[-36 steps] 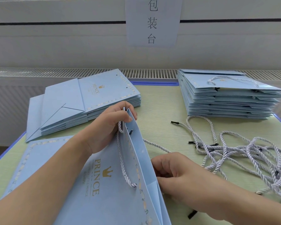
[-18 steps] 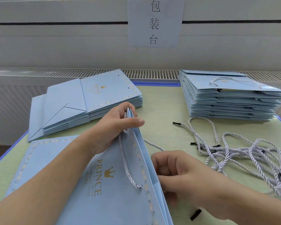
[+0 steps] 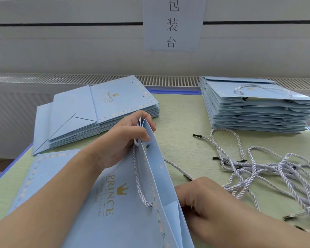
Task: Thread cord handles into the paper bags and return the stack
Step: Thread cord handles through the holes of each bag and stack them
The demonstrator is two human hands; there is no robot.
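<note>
Pinching the bag (image 3: 132, 203) mouth's far end, the left hand (image 3: 122, 140) held it upright; the right hand (image 3: 202, 199), curled, gripped a cord (image 3: 175, 167) beside the bag.

Open green table (image 3: 179, 133) runs from center up to 12 o'clock, easy lane there. Cord tangle (image 3: 268, 172) clogs 3 to 4 o'clock. Threaded bag stack (image 3: 254, 111) blocks 1 to 2, flat bag stack (image 3: 97, 113) blocks 10 to 11, raised bag (image 3: 150, 185) walls off 6.

We see a pale paneled wall (image 3: 61, 51) | paper sign (image 3: 173, 24) with three characters | ribbed vent strip (image 3: 79, 78) | green blue-edged table (image 3: 183, 111)
</note>
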